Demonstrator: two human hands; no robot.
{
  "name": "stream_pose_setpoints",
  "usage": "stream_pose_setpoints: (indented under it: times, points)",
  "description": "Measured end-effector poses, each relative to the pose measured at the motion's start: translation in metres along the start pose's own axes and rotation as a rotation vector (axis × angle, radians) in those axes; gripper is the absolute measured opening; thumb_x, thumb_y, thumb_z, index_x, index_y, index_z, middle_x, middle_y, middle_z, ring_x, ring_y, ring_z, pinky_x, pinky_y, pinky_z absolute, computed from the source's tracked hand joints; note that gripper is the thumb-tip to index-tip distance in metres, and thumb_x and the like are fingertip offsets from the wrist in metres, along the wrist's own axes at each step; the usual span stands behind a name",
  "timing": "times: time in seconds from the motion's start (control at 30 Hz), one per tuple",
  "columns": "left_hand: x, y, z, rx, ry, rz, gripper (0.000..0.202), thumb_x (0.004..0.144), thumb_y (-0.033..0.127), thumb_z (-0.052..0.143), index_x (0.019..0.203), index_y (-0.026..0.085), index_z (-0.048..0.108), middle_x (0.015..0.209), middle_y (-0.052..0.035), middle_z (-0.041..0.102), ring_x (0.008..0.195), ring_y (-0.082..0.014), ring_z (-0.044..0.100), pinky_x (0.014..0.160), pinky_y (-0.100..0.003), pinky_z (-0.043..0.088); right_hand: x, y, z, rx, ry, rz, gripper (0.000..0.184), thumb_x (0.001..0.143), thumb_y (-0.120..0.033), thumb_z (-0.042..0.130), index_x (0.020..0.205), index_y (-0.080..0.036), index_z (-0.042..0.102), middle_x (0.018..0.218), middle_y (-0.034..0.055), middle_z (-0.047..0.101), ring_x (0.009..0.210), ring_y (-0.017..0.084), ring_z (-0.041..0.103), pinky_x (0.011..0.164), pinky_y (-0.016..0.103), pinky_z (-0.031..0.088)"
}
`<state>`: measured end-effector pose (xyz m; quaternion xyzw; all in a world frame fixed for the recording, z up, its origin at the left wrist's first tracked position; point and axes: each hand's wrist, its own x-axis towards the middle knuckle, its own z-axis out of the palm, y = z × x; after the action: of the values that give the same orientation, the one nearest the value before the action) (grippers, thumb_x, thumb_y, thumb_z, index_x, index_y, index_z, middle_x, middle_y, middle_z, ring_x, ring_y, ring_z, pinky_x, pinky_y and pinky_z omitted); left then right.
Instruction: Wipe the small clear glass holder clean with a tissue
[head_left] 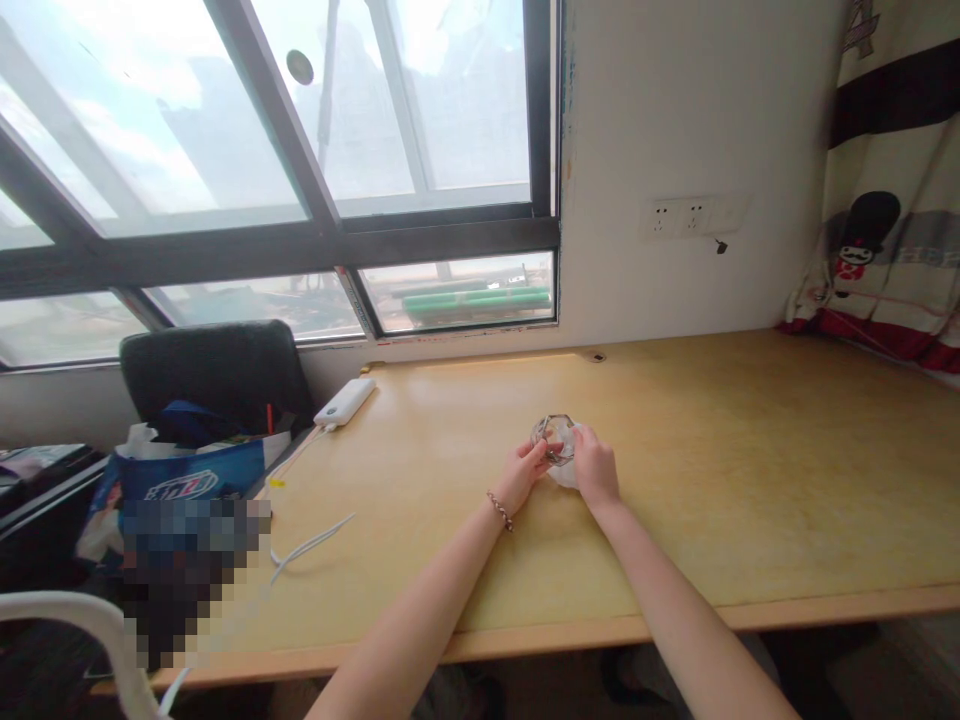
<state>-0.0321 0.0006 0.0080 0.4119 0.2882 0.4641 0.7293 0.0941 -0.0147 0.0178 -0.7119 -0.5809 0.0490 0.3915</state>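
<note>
Both my hands meet over the middle of a light wooden desk. A small clear faceted glass sits between them. My left hand, with a beaded bracelet at the wrist, curls its fingers against the glass's left side. My right hand is closed around the glass's right side together with a white crumpled cloth or tissue that shows below the glass.
A white power bank lies at the desk's back left, its white cable trailing toward the front edge. A black chair with bags stands at left. Wall sockets and a curtain are at right.
</note>
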Motion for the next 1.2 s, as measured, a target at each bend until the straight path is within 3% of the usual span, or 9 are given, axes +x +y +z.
stream_pose_setpoints:
  times: [0.1, 0.2, 0.33, 0.43, 0.57, 0.7, 0.87, 1.03, 1.2]
  points:
    - [0.002, 0.001, -0.004, -0.061, 0.021, -0.010, 0.049, 0.070, 0.041, 0.057, 0.108, 0.011, 0.051, 0.089, -0.0131, 0.062, 0.082, -0.0191, 0.059, 0.082, -0.034, 0.042, 0.000, -0.001, 0.002, 0.156, -0.041, -0.001, 0.036, 0.084, -0.033, 0.029, 0.081, -0.015, 0.059, 0.068, 0.0073, 0.063, 0.062, 0.016, 0.057, 0.055, 0.022, 0.035]
    - [0.006, 0.003, -0.009, -0.128, 0.060, -0.030, 0.048, 0.071, 0.048, 0.053, 0.105, 0.013, 0.052, 0.082, -0.0099, 0.062, 0.073, -0.0155, 0.059, 0.073, -0.029, 0.046, -0.002, -0.002, 0.008, 0.393, -0.197, 0.043, 0.040, 0.082, -0.040, 0.031, 0.075, -0.014, 0.060, 0.068, 0.0064, 0.064, 0.062, 0.016, 0.057, 0.054, 0.022, 0.038]
    - [0.008, 0.007, -0.012, -0.156, 0.108, -0.083, 0.054, 0.069, 0.060, 0.044, 0.096, 0.015, 0.054, 0.068, -0.0050, 0.059, 0.062, -0.0127, 0.057, 0.063, -0.026, 0.047, -0.007, -0.006, 0.015, 0.720, -0.392, 0.016, 0.042, 0.079, -0.046, 0.036, 0.087, -0.013, 0.060, 0.081, 0.0068, 0.066, 0.070, 0.017, 0.059, 0.058, 0.023, 0.042]
    - [0.006, 0.008, -0.010, -0.116, 0.084, -0.065, 0.053, 0.067, 0.060, 0.047, 0.096, 0.015, 0.054, 0.080, -0.0071, 0.059, 0.066, -0.0132, 0.057, 0.061, -0.026, 0.047, -0.008, -0.006, 0.016, 0.656, -0.360, 0.019, 0.039, 0.077, -0.044, 0.038, 0.087, -0.013, 0.060, 0.078, 0.0062, 0.065, 0.070, 0.017, 0.058, 0.058, 0.023, 0.041]
    - [0.000, 0.006, -0.003, 0.051, -0.003, 0.036, 0.050, 0.058, 0.030, 0.069, 0.103, 0.015, 0.051, 0.100, -0.0086, 0.056, 0.077, -0.0139, 0.057, 0.066, -0.024, 0.046, -0.006, -0.002, 0.013, 0.371, -0.257, 0.045, 0.030, 0.076, -0.034, 0.041, 0.077, -0.013, 0.061, 0.069, 0.0059, 0.064, 0.063, 0.016, 0.056, 0.055, 0.022, 0.038]
    - [-0.002, 0.002, 0.002, 0.188, -0.035, 0.077, 0.050, 0.056, 0.017, 0.068, 0.102, 0.013, 0.050, 0.089, -0.0071, 0.059, 0.075, -0.0149, 0.057, 0.066, -0.025, 0.047, -0.007, -0.001, 0.005, 0.228, -0.114, 0.027, 0.029, 0.077, -0.029, 0.037, 0.079, -0.014, 0.061, 0.070, 0.0072, 0.064, 0.063, 0.016, 0.056, 0.057, 0.023, 0.038]
    - [-0.001, 0.000, -0.002, 0.241, -0.003, -0.030, 0.022, 0.061, 0.023, 0.056, 0.079, 0.010, 0.053, 0.068, -0.0040, 0.059, 0.045, -0.0089, 0.053, 0.041, -0.020, 0.041, -0.009, -0.008, -0.007, 0.287, -0.005, -0.091, 0.034, 0.081, -0.031, 0.034, 0.102, -0.016, 0.056, 0.088, 0.0085, 0.064, 0.071, 0.016, 0.058, 0.064, 0.024, 0.040]
    - [-0.001, -0.001, -0.003, 0.274, -0.014, -0.045, 0.024, 0.065, 0.034, 0.050, 0.071, 0.011, 0.051, 0.057, -0.0021, 0.056, 0.032, -0.0074, 0.046, 0.028, -0.017, 0.029, -0.004, -0.007, -0.006, 0.473, -0.026, -0.067, 0.037, 0.081, -0.036, 0.035, 0.103, -0.015, 0.057, 0.095, 0.0089, 0.064, 0.080, 0.018, 0.058, 0.071, 0.026, 0.041]
    - [0.000, -0.003, -0.003, 0.298, 0.112, 0.003, 0.027, 0.066, 0.038, 0.053, 0.073, 0.012, 0.050, 0.059, -0.0011, 0.057, 0.032, -0.0052, 0.044, 0.030, -0.017, 0.032, -0.002, -0.004, 0.003, 0.676, -0.262, 0.032, 0.037, 0.078, -0.039, 0.038, 0.093, -0.013, 0.060, 0.083, 0.0062, 0.066, 0.074, 0.018, 0.058, 0.067, 0.027, 0.044]
